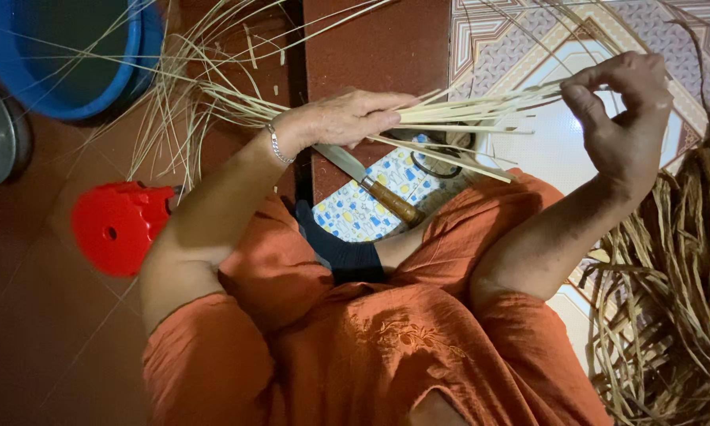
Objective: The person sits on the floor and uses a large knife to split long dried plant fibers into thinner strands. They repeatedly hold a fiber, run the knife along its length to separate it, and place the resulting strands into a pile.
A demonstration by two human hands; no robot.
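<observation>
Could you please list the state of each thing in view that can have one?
left hand: closed around the bundle of pale strips
right hand: pinching the strip ends
pale strips: bunched, held level between both hands
knife: lying flat, untouched
blue basin: upright, strips draped over it
red stool: standing, bare
dried fibre pile: loose, tangled
</observation>
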